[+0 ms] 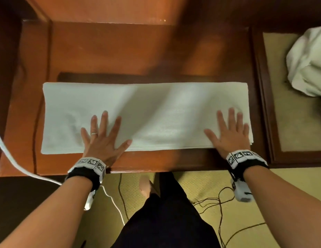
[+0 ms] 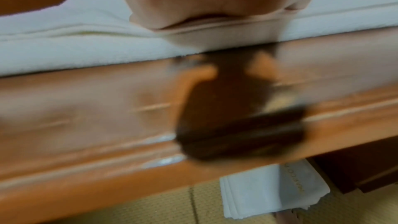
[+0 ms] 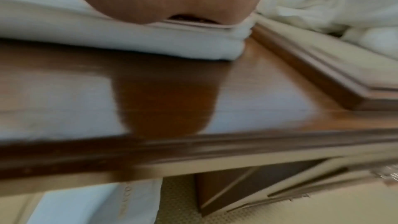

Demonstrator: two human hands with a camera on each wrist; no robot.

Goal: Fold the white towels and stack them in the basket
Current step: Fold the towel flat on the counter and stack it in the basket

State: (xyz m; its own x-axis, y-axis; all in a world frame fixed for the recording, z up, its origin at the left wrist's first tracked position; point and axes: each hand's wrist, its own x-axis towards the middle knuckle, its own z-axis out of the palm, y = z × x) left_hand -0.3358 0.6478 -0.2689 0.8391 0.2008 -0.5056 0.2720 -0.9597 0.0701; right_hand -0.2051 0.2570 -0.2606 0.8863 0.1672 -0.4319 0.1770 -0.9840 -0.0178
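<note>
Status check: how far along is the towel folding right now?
Done: one towel lies on the wooden table, folded into a long layered strip. In hand: left hand and right hand press flat on its near edge. Left: shorter folds, the crumpled towels to the right, and stacking; no basket in view.

My head camera looks steeply down on the desk (image 1: 120,51) and towel (image 1: 147,108); each wrist camera sits low behind my palm, very close, facing forward along the desk edge, sharing the towel's near edge with it
</note>
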